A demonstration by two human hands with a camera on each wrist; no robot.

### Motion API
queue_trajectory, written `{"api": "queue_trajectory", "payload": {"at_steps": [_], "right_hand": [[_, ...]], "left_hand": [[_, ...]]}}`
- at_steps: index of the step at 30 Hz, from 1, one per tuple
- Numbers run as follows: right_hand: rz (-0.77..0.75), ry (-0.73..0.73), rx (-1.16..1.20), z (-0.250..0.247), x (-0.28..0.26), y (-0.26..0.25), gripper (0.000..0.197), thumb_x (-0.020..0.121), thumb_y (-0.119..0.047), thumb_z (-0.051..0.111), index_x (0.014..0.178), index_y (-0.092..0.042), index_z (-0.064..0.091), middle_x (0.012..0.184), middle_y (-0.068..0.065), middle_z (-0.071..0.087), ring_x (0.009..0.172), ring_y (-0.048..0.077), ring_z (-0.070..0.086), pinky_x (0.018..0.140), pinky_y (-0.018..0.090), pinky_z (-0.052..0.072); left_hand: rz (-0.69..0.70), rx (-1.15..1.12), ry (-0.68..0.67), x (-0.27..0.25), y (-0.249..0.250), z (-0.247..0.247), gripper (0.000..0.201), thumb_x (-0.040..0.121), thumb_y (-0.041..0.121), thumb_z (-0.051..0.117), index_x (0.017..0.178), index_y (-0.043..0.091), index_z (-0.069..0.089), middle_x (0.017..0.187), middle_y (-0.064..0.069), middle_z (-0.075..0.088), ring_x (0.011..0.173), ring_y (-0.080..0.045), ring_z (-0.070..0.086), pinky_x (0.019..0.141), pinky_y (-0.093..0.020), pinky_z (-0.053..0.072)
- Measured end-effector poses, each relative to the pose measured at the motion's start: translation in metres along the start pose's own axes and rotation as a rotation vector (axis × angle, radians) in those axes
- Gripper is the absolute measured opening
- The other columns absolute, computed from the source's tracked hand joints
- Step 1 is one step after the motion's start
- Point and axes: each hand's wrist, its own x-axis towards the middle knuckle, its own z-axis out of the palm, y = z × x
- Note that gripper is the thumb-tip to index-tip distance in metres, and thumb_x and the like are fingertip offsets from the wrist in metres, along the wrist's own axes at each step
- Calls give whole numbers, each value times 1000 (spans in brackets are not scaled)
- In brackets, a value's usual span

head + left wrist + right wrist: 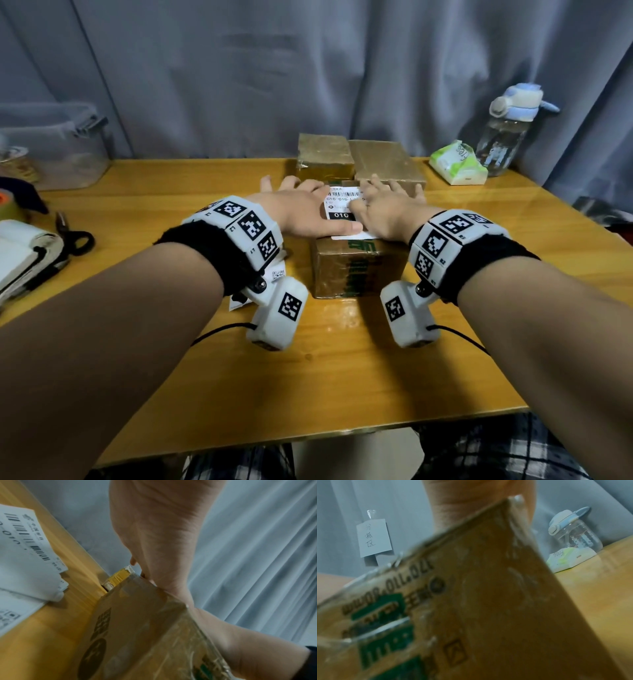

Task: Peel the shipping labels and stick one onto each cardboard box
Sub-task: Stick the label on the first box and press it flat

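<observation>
Closest in, the wooden table [239, 377] runs under both forearms, and the near cardboard box [346, 270] sits square in the middle of it. On its top lies the white shipping label [342, 205], barcode showing, and both hands are down on it: the left hand [301, 212] flat with fingers stretched and its thumb along the label's near edge, the right hand [387, 209] spread flat beside it, the two almost touching. Neither grips anything; they press. Left of the box, the left wrist view shows spare label sheets [25, 555] on the table. Beyond the hands, two more cardboard boxes [325, 157] stand side by side. Farther right, a tissue pack [457, 166] and a water bottle [507, 133]; behind everything, a grey curtain [308, 68].
</observation>
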Motion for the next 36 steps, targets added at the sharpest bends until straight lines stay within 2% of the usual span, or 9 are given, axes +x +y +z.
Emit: {"api": "queue_trajectory", "payload": {"at_steps": [3,7,14,16,19,22,28,34,36], "right_hand": [[-3,-32,110,3,4,1,63,97,-45,20,152,-19,3,161,-1,-8,148,25,-2,115,57,0],[-122,-86,194,8,16,10,60,99,-35,18,150,-5,12,160,9,-10,148,23,-11,116,60,6],[-88,-32,275,5,-4,14,60,100,-48,14,152,-21,3,161,-6,-7,149,22,-1,116,58,-1],[-91,8,158,-1,-10,13,60,99,-48,12,152,-21,3,161,-6,-8,149,22,-4,115,56,-8],[-271,176,-108,-11,-14,0,58,100,-40,18,152,-17,5,161,0,-4,149,17,-2,115,49,-12],[-390,14,-73,-12,-14,-20,55,102,-36,18,152,-16,8,161,2,3,148,15,4,117,47,-8],[-293,-84,-38,-8,-2,-28,57,101,-43,11,151,-19,-2,161,-3,-7,148,14,-6,118,47,-10],[-244,-77,-29,-6,10,-30,59,99,-48,6,151,-23,-7,160,-7,-11,148,12,-8,118,47,-10],[-223,-78,-21,-6,11,-26,61,98,-51,4,151,-23,-7,160,-8,-11,148,12,-9,118,49,-10]], "left_hand": [[22,42,40,2,5,-4,107,67,89,22,150,22,11,159,2,9,147,-25,1,112,-60,-6],[229,-71,9,12,7,-2,84,84,71,26,151,25,5,160,5,-2,147,-15,-4,117,-52,-6],[40,-74,7,32,-23,-1,69,93,61,11,151,24,5,159,7,4,147,-17,6,116,-54,-4],[-15,-124,36,33,-28,0,65,96,56,14,150,21,11,159,0,14,146,-22,15,118,-52,6],[-33,-368,167,31,-26,2,55,99,40,33,145,10,31,150,-11,37,137,-28,35,112,-36,28],[-15,-678,222,28,-24,10,47,98,28,43,139,6,41,141,-13,48,128,-26,46,104,-28,34],[-27,-918,177,33,-24,17,44,98,26,44,138,9,38,115,-11,56,105,-22,52,98,-35,41],[-9,-991,159,35,-21,19,42,100,23,38,137,7,33,113,-11,53,95,-17,47,80,-26,38],[-15,-996,151,37,-22,21,42,100,25,37,138,9,33,112,-11,54,96,-19,48,84,-30,41]]}}
